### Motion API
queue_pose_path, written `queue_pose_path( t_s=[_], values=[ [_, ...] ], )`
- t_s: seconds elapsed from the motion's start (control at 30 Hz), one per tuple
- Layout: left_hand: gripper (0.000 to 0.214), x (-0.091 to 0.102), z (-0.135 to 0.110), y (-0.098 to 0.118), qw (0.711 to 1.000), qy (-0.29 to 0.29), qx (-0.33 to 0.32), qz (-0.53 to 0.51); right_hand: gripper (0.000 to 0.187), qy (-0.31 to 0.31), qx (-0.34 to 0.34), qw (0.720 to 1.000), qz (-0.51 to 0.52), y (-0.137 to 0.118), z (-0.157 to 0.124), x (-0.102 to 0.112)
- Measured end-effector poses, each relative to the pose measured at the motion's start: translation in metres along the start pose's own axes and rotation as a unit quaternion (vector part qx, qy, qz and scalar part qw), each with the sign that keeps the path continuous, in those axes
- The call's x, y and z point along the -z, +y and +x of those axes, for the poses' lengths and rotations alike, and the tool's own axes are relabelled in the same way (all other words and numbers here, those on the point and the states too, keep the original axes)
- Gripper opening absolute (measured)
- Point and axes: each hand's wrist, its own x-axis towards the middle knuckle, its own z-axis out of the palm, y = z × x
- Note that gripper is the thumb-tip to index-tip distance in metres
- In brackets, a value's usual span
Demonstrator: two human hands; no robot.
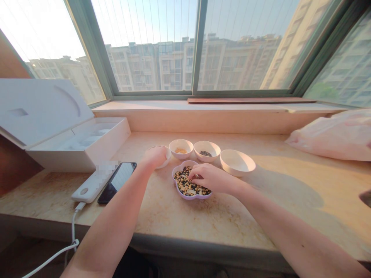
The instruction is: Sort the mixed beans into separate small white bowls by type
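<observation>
A lilac petal-shaped bowl (191, 197) holds a mix of black, yellow and pale beans or seeds (185, 185). My right hand (207, 177) reaches into it from the right, fingers curled together at the beans; what they pinch is too small to make out. Over the leftmost small white bowl (165, 164) is my left hand (155, 156); its fingertips and most of that bowl's inside are hidden. Behind stand a white bowl (175, 153) with yellow grains, a white bowl (216, 154) with dark beans, and, at the right, an empty white bowl (239, 172).
At the left, an open white box (104, 148) stands behind a white power bank (89, 191) with a cable (74, 227) and a black phone (116, 183). A pale plastic bag (333, 135) lies far right on the stone counter (179, 222). Windows rise behind the sill.
</observation>
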Motion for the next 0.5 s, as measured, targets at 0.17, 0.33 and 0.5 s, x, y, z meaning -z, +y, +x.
queue_pose_path(
  t_s=[0.17, 0.33, 0.5],
  values=[
    [0.025, 0.0, 0.001, -0.002, 1.0, -0.001, -0.001, -0.011, 0.017, 0.011, 0.003, 1.0, 0.0, 0.004, 0.002, -0.002],
    [0.03, 0.004, -0.001, 0.0, 1.0, 0.005, 0.024, -0.008, 0.013, 0.058, -0.003, 0.998, 0.011, 0.005, 0.002, 0.0],
    [0.032, 0.005, -0.004, 0.011, 0.995, 0.077, 0.006, -0.066, 0.016, 0.113, -0.023, 0.993, 0.005, 0.004, 0.002, 0.001]
  ],
)
